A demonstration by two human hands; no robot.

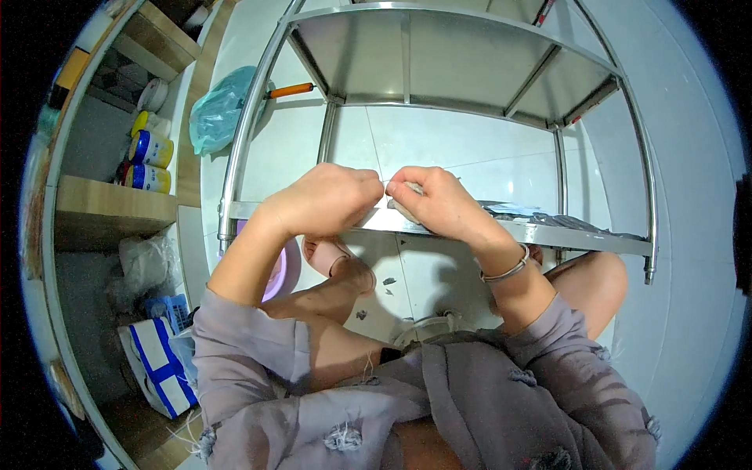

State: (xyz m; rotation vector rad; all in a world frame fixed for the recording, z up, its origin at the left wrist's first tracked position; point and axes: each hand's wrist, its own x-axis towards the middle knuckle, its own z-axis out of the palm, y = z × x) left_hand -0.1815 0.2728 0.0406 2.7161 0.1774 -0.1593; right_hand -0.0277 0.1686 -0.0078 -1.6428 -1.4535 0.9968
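My left hand (333, 197) is closed, its fingers curled inward over the front rail (392, 222) of a stainless steel rack. Whatever lies inside those fingers is hidden. Close beside it, my right hand (439, 204) pinches a small pale grey piece, perhaps cloth (403, 210), whose kind I cannot make out. The fingertips of both hands nearly meet above the rail. A bracelet (509, 265) circles my right wrist. Right of that hand, dark crumpled plastic (580, 225) and a light blue sheet (513, 209) lie along the rack's lower rail.
Above my hands spans the rack's metal shelf (454, 66). A teal plastic bag (223, 113) and an orange handle (290, 91) are at the far left. The left cupboard holds yellow-and-blue tubs (150, 149) and a white-and-blue box (160, 368). Dark scraps (361, 315) and a purple basin (290, 270) are below.
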